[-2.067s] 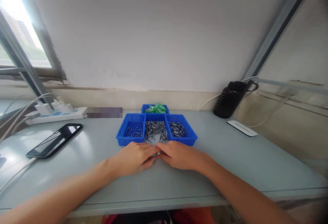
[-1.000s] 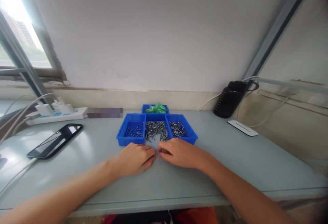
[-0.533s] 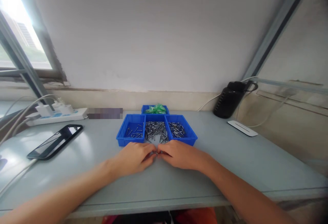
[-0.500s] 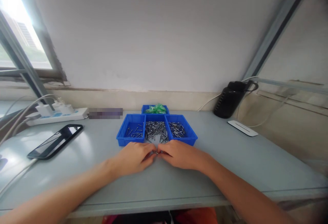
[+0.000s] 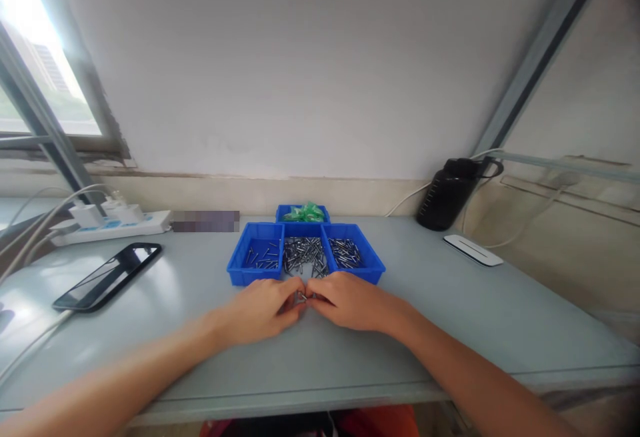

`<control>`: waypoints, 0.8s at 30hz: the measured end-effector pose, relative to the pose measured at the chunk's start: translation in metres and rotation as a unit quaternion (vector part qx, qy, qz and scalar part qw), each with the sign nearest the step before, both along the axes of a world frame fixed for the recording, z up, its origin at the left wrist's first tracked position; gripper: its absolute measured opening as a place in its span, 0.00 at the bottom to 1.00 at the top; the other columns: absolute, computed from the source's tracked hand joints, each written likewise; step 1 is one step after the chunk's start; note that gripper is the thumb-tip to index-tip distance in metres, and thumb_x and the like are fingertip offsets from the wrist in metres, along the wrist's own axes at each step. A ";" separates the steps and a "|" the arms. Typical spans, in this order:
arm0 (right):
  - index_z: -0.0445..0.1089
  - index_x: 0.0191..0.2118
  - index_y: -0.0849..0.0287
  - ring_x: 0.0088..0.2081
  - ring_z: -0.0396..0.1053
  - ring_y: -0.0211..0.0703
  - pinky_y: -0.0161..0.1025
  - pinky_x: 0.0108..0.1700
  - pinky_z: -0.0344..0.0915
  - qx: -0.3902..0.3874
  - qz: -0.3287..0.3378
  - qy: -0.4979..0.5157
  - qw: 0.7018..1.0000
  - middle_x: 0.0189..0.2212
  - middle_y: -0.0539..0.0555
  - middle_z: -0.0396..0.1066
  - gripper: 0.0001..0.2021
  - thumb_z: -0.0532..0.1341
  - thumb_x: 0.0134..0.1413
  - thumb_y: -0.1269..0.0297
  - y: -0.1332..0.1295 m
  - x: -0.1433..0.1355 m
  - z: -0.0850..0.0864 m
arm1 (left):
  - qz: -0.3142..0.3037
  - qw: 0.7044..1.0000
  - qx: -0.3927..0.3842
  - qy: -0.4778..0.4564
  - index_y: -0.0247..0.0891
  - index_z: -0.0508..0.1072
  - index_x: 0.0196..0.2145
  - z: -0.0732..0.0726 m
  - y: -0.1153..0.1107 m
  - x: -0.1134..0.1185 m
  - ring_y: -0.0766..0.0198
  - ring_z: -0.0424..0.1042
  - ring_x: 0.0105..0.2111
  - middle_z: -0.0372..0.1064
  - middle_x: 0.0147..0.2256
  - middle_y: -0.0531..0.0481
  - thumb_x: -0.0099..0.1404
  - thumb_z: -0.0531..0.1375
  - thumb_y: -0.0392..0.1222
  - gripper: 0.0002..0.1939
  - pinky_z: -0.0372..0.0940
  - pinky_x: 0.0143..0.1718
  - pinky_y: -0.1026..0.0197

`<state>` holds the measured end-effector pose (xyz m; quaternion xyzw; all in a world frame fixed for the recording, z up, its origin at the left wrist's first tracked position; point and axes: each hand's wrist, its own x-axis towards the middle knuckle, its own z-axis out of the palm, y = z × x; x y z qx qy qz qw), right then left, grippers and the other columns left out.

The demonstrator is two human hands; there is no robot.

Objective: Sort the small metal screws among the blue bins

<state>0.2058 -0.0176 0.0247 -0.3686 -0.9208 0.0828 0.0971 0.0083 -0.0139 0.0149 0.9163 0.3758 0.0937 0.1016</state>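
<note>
My left hand (image 5: 263, 309) and my right hand (image 5: 346, 300) meet over the desk, fingertips pinched together. A small shiny metal screw (image 5: 301, 297) shows between them; fingers hide part of it. Just beyond lies a loose heap of metal screws (image 5: 303, 250) on the desk. To its left, a blue bin (image 5: 254, 277) contains a few scattered screws. The blue bin on the right (image 5: 374, 265) carries a denser pile. Behind the heap stands a third blue bin (image 5: 303, 227) with crumpled green plastic (image 5: 306, 213) in it.
A black phone (image 5: 109, 277) and a white power strip (image 5: 120, 225) with plugs and cables lie on the left. At right are a large black bottle (image 5: 445, 197) and a flat white device (image 5: 473, 250). The wall (image 5: 320, 90) rises behind the grey desk (image 5: 200, 263).
The fingertips have shifted slightly, and more of the metal piece shows at the left fingers. Both hands stay in nearly the same place.
</note>
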 end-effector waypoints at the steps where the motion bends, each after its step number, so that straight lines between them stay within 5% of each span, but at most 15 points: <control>1: 0.64 0.32 0.60 0.28 0.65 0.38 0.32 0.28 0.52 0.005 -0.001 0.002 1.000 0.25 0.51 0.68 0.08 0.50 0.58 0.66 0.000 0.000 0.000 | 0.000 1.000 0.002 0.000 0.40 0.61 0.35 0.000 0.000 0.000 0.65 0.67 0.25 0.67 0.26 0.54 0.63 0.48 0.42 0.06 0.53 0.24 0.64; 24: 0.68 0.35 0.58 0.29 0.65 0.37 0.32 0.31 0.54 -0.035 0.033 0.047 0.998 0.27 0.49 0.70 0.10 0.51 0.60 0.63 0.000 0.001 0.004 | 0.001 0.999 0.026 0.037 0.39 0.60 0.28 0.000 0.001 -0.001 0.66 0.64 0.22 0.61 0.20 0.56 0.62 0.48 0.40 0.06 0.48 0.21 0.64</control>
